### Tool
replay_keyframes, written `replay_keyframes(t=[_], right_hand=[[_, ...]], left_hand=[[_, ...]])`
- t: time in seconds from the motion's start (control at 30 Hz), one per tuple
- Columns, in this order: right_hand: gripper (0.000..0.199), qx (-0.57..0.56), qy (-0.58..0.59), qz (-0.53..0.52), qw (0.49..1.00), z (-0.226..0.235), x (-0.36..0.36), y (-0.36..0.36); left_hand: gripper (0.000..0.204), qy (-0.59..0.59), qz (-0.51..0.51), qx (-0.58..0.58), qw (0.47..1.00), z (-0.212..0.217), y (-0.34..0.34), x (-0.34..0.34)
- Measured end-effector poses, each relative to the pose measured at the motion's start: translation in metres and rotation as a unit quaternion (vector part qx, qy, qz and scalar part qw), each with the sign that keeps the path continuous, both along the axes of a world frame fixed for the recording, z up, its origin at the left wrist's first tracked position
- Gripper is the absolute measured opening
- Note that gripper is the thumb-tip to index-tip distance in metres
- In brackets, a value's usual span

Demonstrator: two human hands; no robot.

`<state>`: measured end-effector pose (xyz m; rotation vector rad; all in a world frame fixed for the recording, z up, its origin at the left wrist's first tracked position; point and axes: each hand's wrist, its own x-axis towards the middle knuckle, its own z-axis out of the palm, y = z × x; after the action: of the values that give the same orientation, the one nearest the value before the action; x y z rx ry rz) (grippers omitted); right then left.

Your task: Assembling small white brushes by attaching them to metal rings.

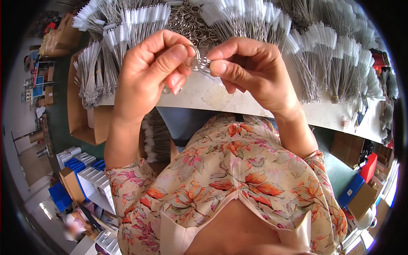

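White worktable (255, 106) spreads at twelve o'clock, heaped with bundles of thin wire brushes (323, 55) and a pile of metal rings (191, 21). Near centre, the left hand (148, 72) pinches a metal ring (196, 55) between thumb and forefinger, while the right hand (250, 68) clamps fingertips on the small brushes (205, 64) threaded there.
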<state>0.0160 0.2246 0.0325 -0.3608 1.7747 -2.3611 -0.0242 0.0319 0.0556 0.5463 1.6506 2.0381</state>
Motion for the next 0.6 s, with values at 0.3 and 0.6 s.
replay_keyframes(t=[0.3, 0.6], right_hand=[[0.012, -0.004, -0.005, -0.002, 1.0, -0.006, -0.001, -0.002], [0.012, 0.05, 0.177, -0.117, 0.976, -0.036, -0.013, -0.046]], left_hand=[[0.017, 0.382, 0.038, -0.233, 0.894, -0.002, -0.001, -0.004], [0.021, 0.094, 0.151, 0.11, 0.978, -0.012, -0.006, 0.009]])
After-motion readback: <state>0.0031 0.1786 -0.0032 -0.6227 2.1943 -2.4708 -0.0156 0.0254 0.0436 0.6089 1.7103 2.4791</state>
